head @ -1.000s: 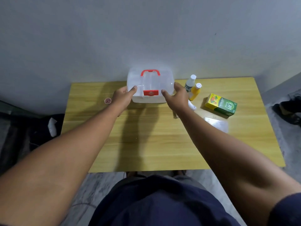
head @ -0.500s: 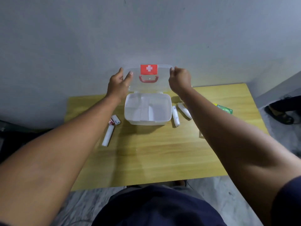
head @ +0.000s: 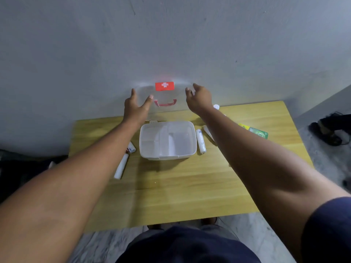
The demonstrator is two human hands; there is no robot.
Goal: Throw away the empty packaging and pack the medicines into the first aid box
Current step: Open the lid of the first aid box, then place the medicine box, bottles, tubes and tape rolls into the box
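Observation:
The clear first aid box [head: 167, 157] sits open at the back of the wooden table [head: 171, 190], its divided inside bare. Its lid [head: 180, 95], with a red cross label and red handle, stands upright against the wall. My left hand [head: 135, 107] is at the lid's left edge and my right hand [head: 199, 98] at its right edge, both with fingers spread; I cannot tell whether they touch it. A white tube [head: 201, 142] lies right of the box, and another [head: 208, 130] is partly hidden by my right forearm. Left of the box lie a white roll [head: 121, 167] and a small white-red pack [head: 131, 148].
A green and yellow carton [head: 256, 130] lies at the far right of the table, and a white bottle cap [head: 216, 106] shows behind my right wrist. The grey wall rises right behind the table. A dark shoe [head: 330, 130] is on the floor to the right.
The lid has swung up from shut to upright against the wall. My fingers have loosened from gripping its edges and now spread beside it.

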